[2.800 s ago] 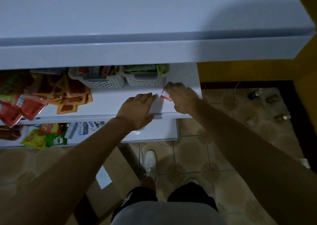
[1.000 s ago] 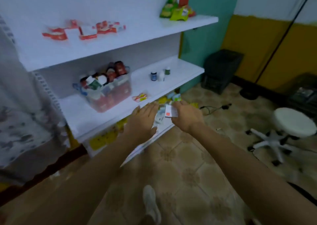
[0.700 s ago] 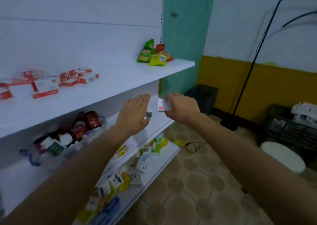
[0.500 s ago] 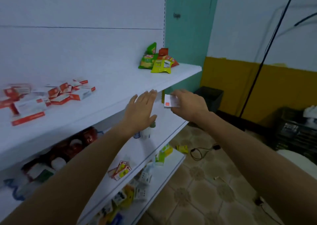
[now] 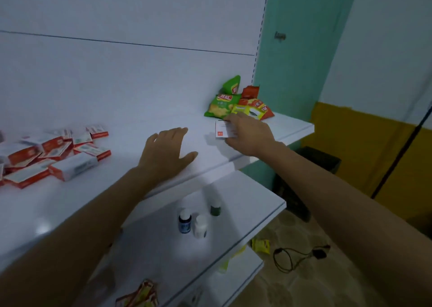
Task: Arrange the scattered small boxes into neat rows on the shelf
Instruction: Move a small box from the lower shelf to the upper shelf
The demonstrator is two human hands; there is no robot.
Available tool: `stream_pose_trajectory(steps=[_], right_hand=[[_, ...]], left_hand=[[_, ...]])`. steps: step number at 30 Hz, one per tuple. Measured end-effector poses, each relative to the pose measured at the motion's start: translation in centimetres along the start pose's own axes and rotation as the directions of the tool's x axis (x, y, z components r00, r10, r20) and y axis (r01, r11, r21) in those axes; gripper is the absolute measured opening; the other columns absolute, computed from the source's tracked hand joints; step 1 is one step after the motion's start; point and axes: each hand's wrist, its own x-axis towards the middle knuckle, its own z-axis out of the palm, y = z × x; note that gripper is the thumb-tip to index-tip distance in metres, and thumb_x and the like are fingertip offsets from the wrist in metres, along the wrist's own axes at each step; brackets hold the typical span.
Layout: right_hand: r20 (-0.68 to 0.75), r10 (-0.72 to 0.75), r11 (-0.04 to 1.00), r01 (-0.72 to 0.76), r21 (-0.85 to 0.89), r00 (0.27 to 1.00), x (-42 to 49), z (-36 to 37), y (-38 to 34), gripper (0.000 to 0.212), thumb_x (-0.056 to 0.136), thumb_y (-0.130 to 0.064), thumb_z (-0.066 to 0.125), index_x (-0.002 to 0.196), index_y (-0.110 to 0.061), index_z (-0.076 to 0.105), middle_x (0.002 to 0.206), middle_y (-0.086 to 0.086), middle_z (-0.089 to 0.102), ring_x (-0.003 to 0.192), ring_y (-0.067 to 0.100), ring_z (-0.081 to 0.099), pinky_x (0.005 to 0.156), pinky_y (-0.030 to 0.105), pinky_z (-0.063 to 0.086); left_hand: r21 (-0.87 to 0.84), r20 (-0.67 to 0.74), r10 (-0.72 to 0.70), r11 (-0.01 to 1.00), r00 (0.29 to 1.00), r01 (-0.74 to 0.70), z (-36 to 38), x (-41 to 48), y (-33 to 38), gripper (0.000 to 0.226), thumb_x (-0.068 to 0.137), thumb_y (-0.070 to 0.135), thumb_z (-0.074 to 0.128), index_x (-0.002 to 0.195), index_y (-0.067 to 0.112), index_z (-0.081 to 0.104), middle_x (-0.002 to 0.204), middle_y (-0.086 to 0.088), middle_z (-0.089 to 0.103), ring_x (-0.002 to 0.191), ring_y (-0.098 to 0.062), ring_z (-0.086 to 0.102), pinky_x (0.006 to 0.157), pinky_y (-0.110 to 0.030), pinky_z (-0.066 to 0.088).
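Observation:
My right hand (image 5: 249, 136) holds a small white box with a red square (image 5: 222, 130), low over the upper white shelf (image 5: 131, 143) and just in front of the snack packets. My left hand (image 5: 166, 153) lies flat on that shelf near its front edge, fingers straight and holding nothing. A scattered heap of red-and-white small boxes (image 5: 53, 153) lies on the same shelf at the far left, some stacked crookedly on others.
Green, yellow and red snack packets (image 5: 236, 104) lie at the shelf's right end. On the shelf below stand three small bottles (image 5: 198, 220), with packets (image 5: 138, 296) at its front. A cable (image 5: 297, 256) lies on the tiled floor beside a dark bin (image 5: 311, 178).
I have risen from the low shelf and turned to the upper one. My right hand carried the small box up onto it; my left hand came down flat on the shelf.

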Motion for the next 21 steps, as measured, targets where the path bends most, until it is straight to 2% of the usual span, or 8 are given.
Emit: stream_pose_trajectory(steps=[6,8,11,15,19,21], right_hand=[[0.028,-0.172,0.968,0.163,0.192,0.985,9.0,5.1,3.7,0.052,0.079,-0.034,0.064,0.127,-0.021,0.046,0.123,0.005,0.052,0.111,0.026,0.052,0.086,0.038,0.045],[0.074,-0.237,0.942,0.21,0.263,0.969,11.3,6.7,4.7,0.059,0.08,-0.035,0.064,0.133,-0.023,0.041,0.131,0.003,0.048,0.12,0.023,0.046,0.095,0.039,0.042],[0.17,-0.386,0.893,0.32,0.317,0.907,14.3,8.4,6.5,0.068,0.082,-0.041,0.064,0.14,-0.026,0.033,0.142,0.002,0.039,0.131,0.02,0.037,0.102,0.038,0.036],[0.148,-0.494,0.825,0.408,0.391,0.857,15.9,9.9,8.8,0.061,0.08,-0.04,0.066,0.134,-0.029,0.04,0.135,-0.002,0.046,0.123,0.017,0.044,0.097,0.039,0.04],[0.139,-0.589,0.746,0.469,0.472,0.796,17.1,10.9,9.7,0.061,0.079,-0.041,0.067,0.133,-0.028,0.041,0.13,-0.004,0.05,0.116,0.015,0.048,0.092,0.037,0.043],[0.123,-0.598,0.724,0.468,0.507,0.792,18.3,11.4,9.6,0.054,0.079,-0.041,0.066,0.128,-0.027,0.046,0.122,-0.003,0.055,0.109,0.016,0.053,0.087,0.034,0.045]], left_hand=[[0.037,0.052,-0.197,0.98,0.979,0.196,3.5,7.3,0.4,0.07,0.086,0.054,0.051,0.143,0.018,0.03,0.147,-0.004,0.037,0.132,-0.024,0.036,0.107,-0.04,0.029],[0.036,0.059,-0.264,0.964,0.963,0.262,4.7,9.5,0.5,0.073,0.084,0.056,0.053,0.142,0.019,0.031,0.146,-0.003,0.039,0.131,-0.025,0.038,0.106,-0.041,0.03],[0.031,0.063,-0.346,0.938,0.936,0.344,6.5,11.4,0.4,0.077,0.079,0.06,0.056,0.141,0.021,0.032,0.145,0.0,0.04,0.13,-0.022,0.038,0.106,-0.039,0.029],[-0.026,0.175,-0.413,0.905,0.894,0.424,7.9,12.0,-0.1,0.086,0.072,0.072,0.047,0.142,0.024,0.03,0.147,0.003,0.035,0.133,-0.02,0.033,0.107,-0.039,0.029],[-0.035,0.232,-0.453,0.88,0.861,0.473,7.9,13.2,0.1,0.082,0.076,0.065,0.058,0.142,0.025,0.029,0.148,0.004,0.035,0.134,-0.018,0.032,0.107,-0.036,0.028],[-0.048,0.216,-0.458,0.877,0.862,0.478,8.3,13.7,0.3,0.081,0.075,0.064,0.058,0.142,0.026,0.031,0.146,0.006,0.037,0.133,-0.016,0.034,0.105,-0.033,0.029]])
